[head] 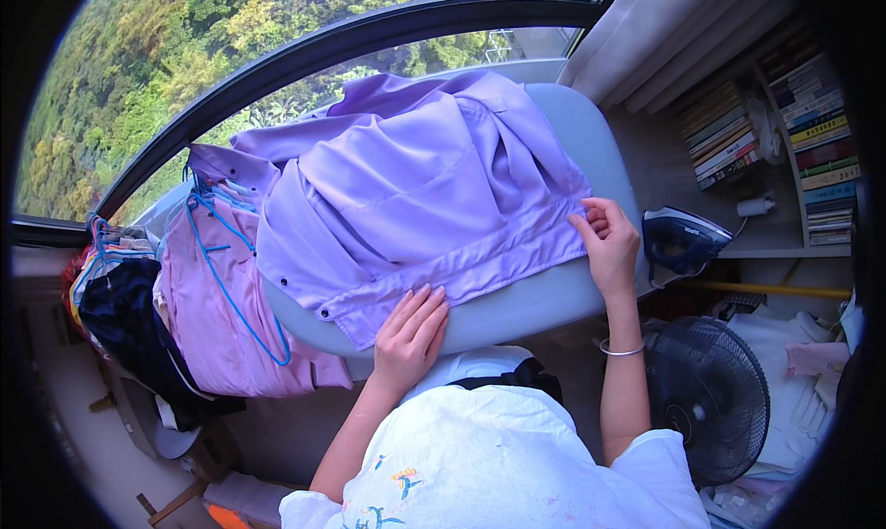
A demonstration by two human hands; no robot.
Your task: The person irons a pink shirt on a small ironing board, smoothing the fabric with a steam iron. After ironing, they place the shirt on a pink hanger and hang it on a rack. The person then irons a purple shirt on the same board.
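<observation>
A lilac garment with dark snap buttons (408,190) lies rumpled over a pale blue-grey ironing board (512,325), its long hem band towards me. My left hand (412,332) rests flat with fingers together on that band, near the board's front edge. At the band's right end, the thumb and fingertips of my right hand (609,235) pinch the corner of the fabric. Just right of this hand, a dark blue and white steam iron (682,241) sits at the board's right end.
Pink (221,293) and black garments (128,328) hang on hangers at the left. A black fan (709,397) stands at the lower right, beside piled white clothes (782,390). Bookshelves (796,148) and a pale curtain (664,37) are at the right; a window frame (360,30) runs behind the board.
</observation>
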